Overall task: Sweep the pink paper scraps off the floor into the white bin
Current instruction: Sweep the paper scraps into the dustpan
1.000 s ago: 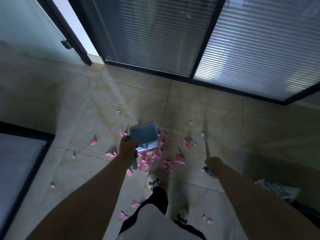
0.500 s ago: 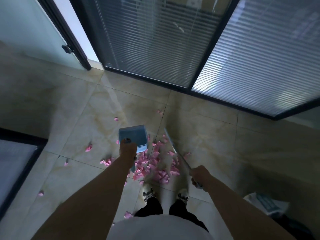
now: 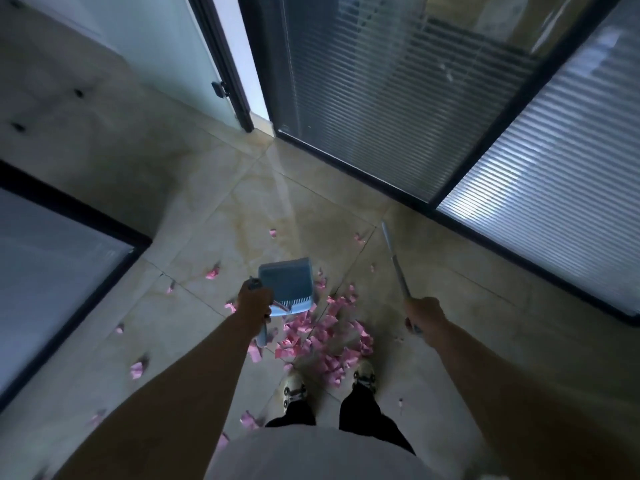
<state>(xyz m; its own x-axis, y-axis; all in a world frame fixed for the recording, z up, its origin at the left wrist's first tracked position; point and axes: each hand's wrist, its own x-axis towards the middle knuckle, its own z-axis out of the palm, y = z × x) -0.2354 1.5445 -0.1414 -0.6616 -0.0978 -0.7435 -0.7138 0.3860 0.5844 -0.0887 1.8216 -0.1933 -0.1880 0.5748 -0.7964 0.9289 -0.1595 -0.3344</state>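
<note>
My left hand [image 3: 255, 301] grips the handle of a blue dustpan [image 3: 286, 285], which hangs above the tiled floor with its pan facing up at me. My right hand [image 3: 423, 315] is closed around a thin metal broom handle [image 3: 394, 263] that slants up and away to the left; the broom head is not visible. A dense pile of pink paper scraps [image 3: 320, 341] lies on the floor just ahead of my shoes, below and right of the dustpan. Loose pink scraps [image 3: 136, 370] are scattered to the left and further ahead. No white bin is in view.
Glass panels with blinds [image 3: 398, 98] in black frames wall off the far and right sides. A frosted glass door [image 3: 156, 46] stands at the upper left. A dark-framed panel [image 3: 52, 271] borders the left. My shoes [image 3: 294, 389] stand on beige tiles.
The view has swung left, and the object at the lower right has left the frame. The broom handle moved from over the pile out to the right. The dustpan stayed in my left hand.
</note>
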